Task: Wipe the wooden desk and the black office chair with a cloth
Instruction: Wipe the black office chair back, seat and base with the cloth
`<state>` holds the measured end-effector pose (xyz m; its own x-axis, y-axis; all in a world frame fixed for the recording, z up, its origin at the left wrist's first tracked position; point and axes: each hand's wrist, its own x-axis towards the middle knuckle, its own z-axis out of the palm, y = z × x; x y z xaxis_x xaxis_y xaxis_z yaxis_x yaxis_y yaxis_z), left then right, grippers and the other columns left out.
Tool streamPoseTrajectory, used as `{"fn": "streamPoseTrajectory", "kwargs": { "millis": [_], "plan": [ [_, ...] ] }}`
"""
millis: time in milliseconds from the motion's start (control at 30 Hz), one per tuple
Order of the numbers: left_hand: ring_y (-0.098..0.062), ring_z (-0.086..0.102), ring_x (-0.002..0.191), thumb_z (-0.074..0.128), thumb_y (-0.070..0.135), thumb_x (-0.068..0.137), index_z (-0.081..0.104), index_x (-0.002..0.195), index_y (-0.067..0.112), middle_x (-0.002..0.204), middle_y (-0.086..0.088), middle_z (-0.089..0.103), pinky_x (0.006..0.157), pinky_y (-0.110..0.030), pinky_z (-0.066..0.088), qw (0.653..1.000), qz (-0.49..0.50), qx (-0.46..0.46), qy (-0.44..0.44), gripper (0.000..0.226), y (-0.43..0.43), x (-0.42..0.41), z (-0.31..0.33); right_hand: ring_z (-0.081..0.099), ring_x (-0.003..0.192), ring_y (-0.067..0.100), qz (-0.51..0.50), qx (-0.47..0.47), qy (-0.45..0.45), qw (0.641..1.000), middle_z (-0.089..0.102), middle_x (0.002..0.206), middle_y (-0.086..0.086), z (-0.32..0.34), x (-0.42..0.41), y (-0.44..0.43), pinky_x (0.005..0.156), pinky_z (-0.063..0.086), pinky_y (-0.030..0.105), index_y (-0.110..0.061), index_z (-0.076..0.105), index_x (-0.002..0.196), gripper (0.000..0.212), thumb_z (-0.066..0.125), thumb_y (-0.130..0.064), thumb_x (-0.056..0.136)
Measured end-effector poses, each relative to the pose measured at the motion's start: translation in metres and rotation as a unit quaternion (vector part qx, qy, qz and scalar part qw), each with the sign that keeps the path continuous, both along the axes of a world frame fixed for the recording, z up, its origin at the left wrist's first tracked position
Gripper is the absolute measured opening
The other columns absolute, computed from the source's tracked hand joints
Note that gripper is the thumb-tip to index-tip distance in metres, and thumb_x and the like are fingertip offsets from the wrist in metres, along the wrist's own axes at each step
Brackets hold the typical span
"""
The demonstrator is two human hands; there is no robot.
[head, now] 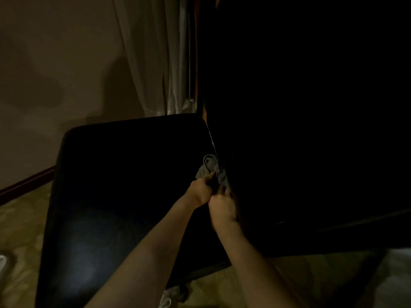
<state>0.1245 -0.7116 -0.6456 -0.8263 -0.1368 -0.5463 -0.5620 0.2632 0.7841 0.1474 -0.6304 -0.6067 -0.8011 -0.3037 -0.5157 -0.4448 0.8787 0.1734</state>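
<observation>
The black office chair fills the middle of the head view: its glossy seat (124, 196) lies below me and its dark backrest (300, 130) rises on the right. A grey cloth (210, 166) is bunched in the crease where seat meets backrest. My left hand (201, 191) grips the cloth's near end, fingers curled around it. Close beside it, my right hand (222, 207) holds the cloth's right part against the backrest's base. The wooden desk is not in view.
A beige wall (55, 74) and a pale curtain (155, 63) stand behind the chair. Patterned yellowish carpet (20, 230) surrounds it, with a dark skirting board (26, 182) at left. A white shoe (166, 301) shows under the seat's front edge.
</observation>
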Motion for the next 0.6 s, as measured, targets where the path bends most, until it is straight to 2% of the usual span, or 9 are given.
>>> {"fn": "streamPoseTrajectory", "kwargs": {
  "millis": [67,167,233,300,333,400,500,600],
  "plan": [
    [-0.029,0.042,0.131,0.045,0.003,0.094,0.045,0.137,0.01,0.138,-0.013,0.048,0.109,-0.031,0.035,1.0,0.008,0.021,0.004,0.044,0.008,0.015,0.002,0.04,0.125,0.032,0.021,-0.01,0.01,1.0,0.044,0.134,0.02,-0.002,0.014,0.005,0.1,0.035,0.036,0.001,0.047,0.127,0.033,0.032,-0.002,0.098],
    [-0.022,0.034,0.135,0.036,0.002,0.099,0.041,0.138,0.001,0.14,-0.011,0.043,0.103,-0.012,0.026,0.998,0.024,0.049,-0.007,0.039,0.019,0.038,0.001,0.043,0.123,0.032,0.0,-0.062,0.0,0.998,0.047,0.131,0.021,-0.008,0.03,0.017,0.1,0.034,0.035,0.003,0.043,0.129,0.034,0.031,0.003,0.097],
    [-0.021,0.03,0.138,0.033,0.001,0.099,0.038,0.14,0.002,0.146,-0.01,0.037,0.111,-0.019,0.021,0.999,0.019,0.047,-0.009,0.041,0.025,0.049,-0.003,0.044,0.123,0.032,0.037,-0.063,-0.023,0.997,0.048,0.131,0.021,-0.003,0.037,0.021,0.095,0.038,0.026,0.003,0.042,0.131,0.035,0.03,0.003,0.098],
    [-0.023,0.032,0.138,0.034,0.002,0.099,0.04,0.14,0.004,0.147,-0.011,0.038,0.114,-0.026,0.023,0.998,0.019,0.048,-0.021,0.042,0.028,0.059,-0.003,0.048,0.12,0.033,0.072,-0.079,-0.056,0.993,0.051,0.129,0.021,0.005,0.046,0.027,0.085,0.042,0.015,0.002,0.046,0.129,0.032,0.035,-0.001,0.099],
    [-0.024,0.035,0.136,0.034,0.003,0.099,0.043,0.139,0.005,0.145,-0.011,0.04,0.114,-0.028,0.025,0.998,0.028,0.055,-0.028,0.041,0.029,0.062,-0.006,0.049,0.118,0.032,0.085,-0.081,-0.055,0.992,0.053,0.127,0.02,0.006,0.048,0.029,0.086,0.043,0.017,0.0,0.049,0.126,0.03,0.039,-0.002,0.098],
    [-0.028,0.04,0.131,0.035,0.002,0.1,0.048,0.135,0.003,0.141,-0.014,0.045,0.112,-0.032,0.031,0.994,0.067,0.074,-0.047,0.037,0.032,0.07,-0.012,0.052,0.114,0.031,0.076,-0.075,-0.071,0.992,0.055,0.12,0.018,0.014,0.055,0.034,0.091,0.044,0.032,-0.004,0.053,0.12,0.026,0.047,-0.004,0.095],
    [-0.033,0.049,0.121,0.043,0.008,0.098,0.056,0.126,0.0,0.131,-0.019,0.053,0.105,-0.041,0.04,0.989,0.085,0.099,-0.074,0.031,0.035,0.089,-0.012,0.054,0.111,0.033,0.058,-0.075,-0.125,0.988,0.055,0.101,0.018,0.027,0.062,0.038,0.088,0.045,0.035,-0.006,0.056,0.109,0.017,0.052,-0.003,0.092],
    [-0.033,0.057,0.099,0.048,0.008,0.096,0.061,0.112,-0.006,0.114,-0.023,0.059,0.087,-0.039,0.044,0.984,0.088,0.114,-0.101,0.025,0.042,0.109,-0.009,0.051,0.116,0.034,0.038,-0.074,-0.163,0.983,0.05,0.124,0.02,0.037,0.073,0.044,0.092,0.045,0.035,0.001,0.05,0.125,0.035,0.054,-0.002,0.09]
  ]
}}
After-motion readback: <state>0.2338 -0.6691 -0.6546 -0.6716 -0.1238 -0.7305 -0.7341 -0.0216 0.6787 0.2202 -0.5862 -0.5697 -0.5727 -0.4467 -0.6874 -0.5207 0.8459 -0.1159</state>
